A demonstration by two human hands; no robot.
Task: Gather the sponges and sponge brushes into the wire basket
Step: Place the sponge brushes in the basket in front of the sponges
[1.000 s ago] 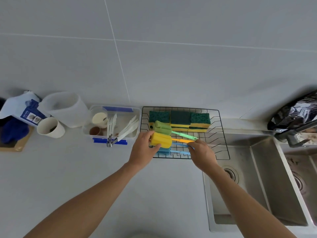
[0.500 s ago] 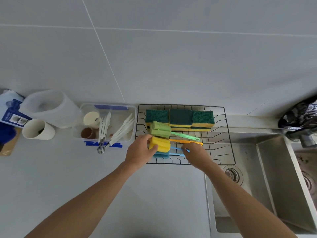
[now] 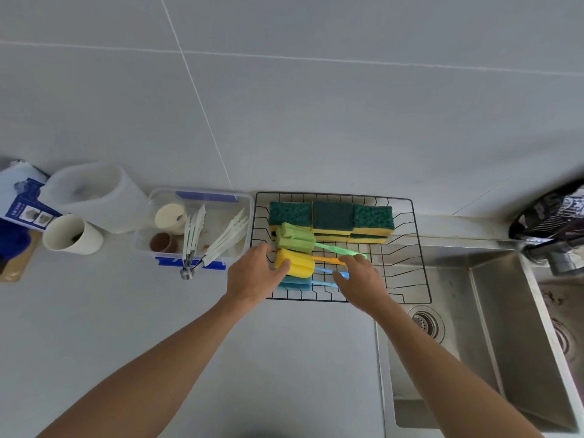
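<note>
A black wire basket (image 3: 407, 248) sits on the counter against the wall. Three green-and-yellow sponges (image 3: 331, 218) lie in a row along its back. In front of them lie a green sponge brush (image 3: 295, 238), a yellow sponge brush (image 3: 297, 264) and a blue sponge brush (image 3: 294, 283), handles pointing right. My left hand (image 3: 252, 275) grips the yellow brush's foam head with thumb on top. My right hand (image 3: 360, 276) rests over the handles, fingers around the orange handle and touching the blue ones.
A clear plastic box (image 3: 196, 226) with white tongs and small cups stands left of the basket. Further left are a white cup (image 3: 71, 237), a translucent tub (image 3: 94, 194) and a blue-and-white packet (image 3: 22, 197). A steel sink (image 3: 480, 336) and faucet (image 3: 550, 251) lie right.
The view has shifted slightly. Both hands stay on the yellow brush, which has settled lower in the basket between the green and blue brushes.
</note>
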